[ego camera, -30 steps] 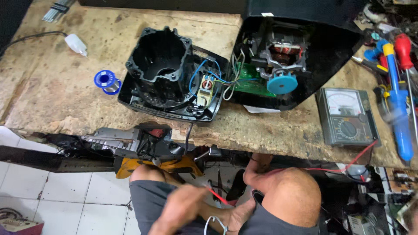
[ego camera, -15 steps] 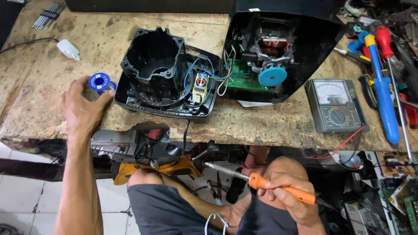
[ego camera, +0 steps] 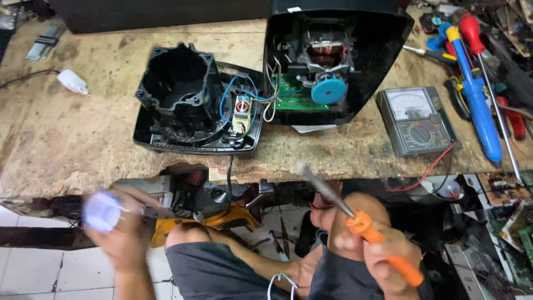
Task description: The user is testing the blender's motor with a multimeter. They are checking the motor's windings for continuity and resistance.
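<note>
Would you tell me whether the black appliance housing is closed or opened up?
Opened up: the black housing exposes its motor and green circuit board.

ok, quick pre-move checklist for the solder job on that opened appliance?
1. Soldering iron gripped by right hand: ok.
2. Solder spool in left hand: ok, though blurred.
3. Iron tip away from the blue wires: ok.
4. Small board in the open base unobstructed: ok.
5. Iron hot: cannot tell.
6. Black cord below the base unplugged: cannot tell.
</note>
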